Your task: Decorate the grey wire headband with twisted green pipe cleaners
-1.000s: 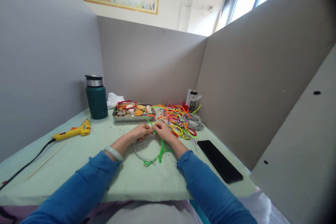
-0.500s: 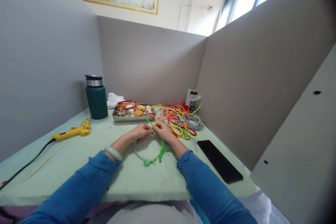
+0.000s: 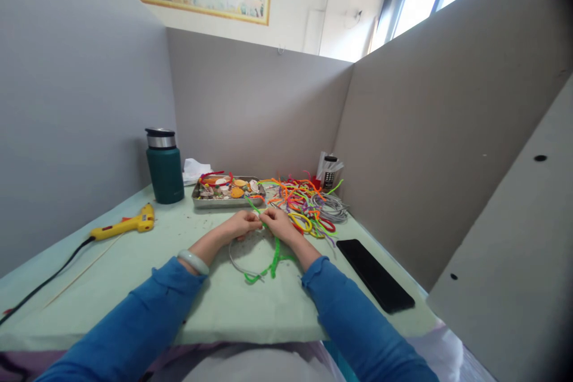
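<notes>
A grey wire ring (image 3: 239,267) hangs between my hands, its right side wrapped with green pipe cleaner (image 3: 276,256). My left hand (image 3: 244,224) pinches the ring at its upper left, fingers closed. Right beside it, my right hand (image 3: 276,221) is closed on the green pipe cleaner at the top of the ring. One loose green end sticks up above the fingertips, and others trail at the lower right and bottom. The fingertips nearly meet, so the exact spot where wire and pipe cleaner cross is hidden.
Behind my hands are a metal tray (image 3: 224,204) of shells and a heap of coloured pipe cleaners (image 3: 295,194). At left stand a green bottle (image 3: 165,173) and a yellow glue gun (image 3: 120,227) with a thin stick. A black phone (image 3: 375,274) lies right. Grey partitions enclose the table.
</notes>
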